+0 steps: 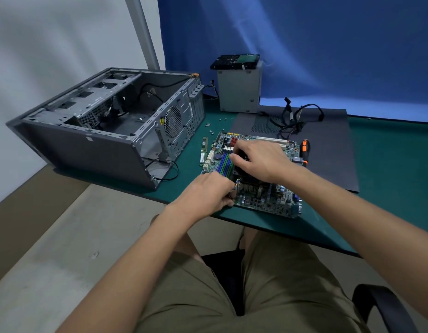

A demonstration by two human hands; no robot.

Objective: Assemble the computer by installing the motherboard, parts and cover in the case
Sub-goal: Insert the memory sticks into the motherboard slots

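Note:
A green motherboard (pixel 263 198) lies flat on the green table (pixel 388 179) in front of me. My right hand (pixel 261 159) grips the black cooler fan (pixel 241 164) that sits on the board's middle. My left hand (pixel 208 192) pinches the fan's thin coloured wires (pixel 237 181) at the board's near left edge. The open grey computer case (pixel 107 131) lies on its side at the left, its inside empty of a board. The dark side cover (pixel 328 150) lies flat at the back right.
A RAM stick (pixel 204 150) lies left of the board, several loose screws (pixel 209 126) behind it. An orange-and-black screwdriver (pixel 305 150) rests on the cover beside a bundle of black cables (pixel 297 118). A grey power supply (pixel 239 90) stands at the back with a hard drive (pixel 235 61) on top.

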